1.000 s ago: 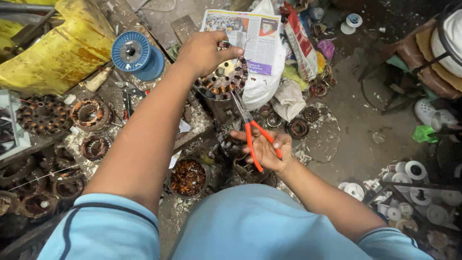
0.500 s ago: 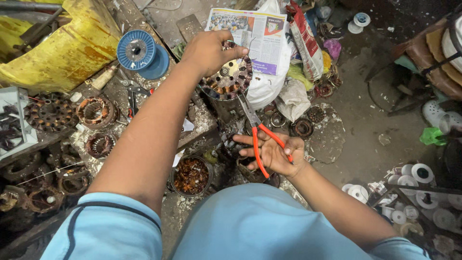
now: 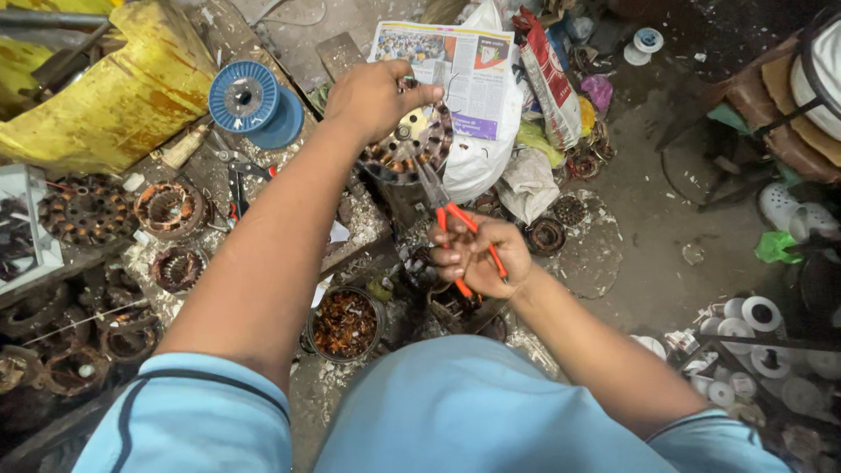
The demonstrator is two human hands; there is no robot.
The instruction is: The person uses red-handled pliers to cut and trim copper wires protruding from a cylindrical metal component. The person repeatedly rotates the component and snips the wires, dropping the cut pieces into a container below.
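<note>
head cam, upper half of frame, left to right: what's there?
Crumpled yellow sheet → blue plastic wire spool → left hand on round copper-wound motor stator → folded newspaper → red printed packet → small white spool.

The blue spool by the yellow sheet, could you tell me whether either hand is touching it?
No, the blue spool lies apart; the left hand grips the round stator and the right hand holds orange-handled pliers.

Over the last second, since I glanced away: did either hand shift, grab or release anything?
Hardly. The right hand keeps the orange-handled pliers, tips at the round stator; the left hand still grips its top edge. Nothing was released; the blue spool and newspaper stayed put.
</note>
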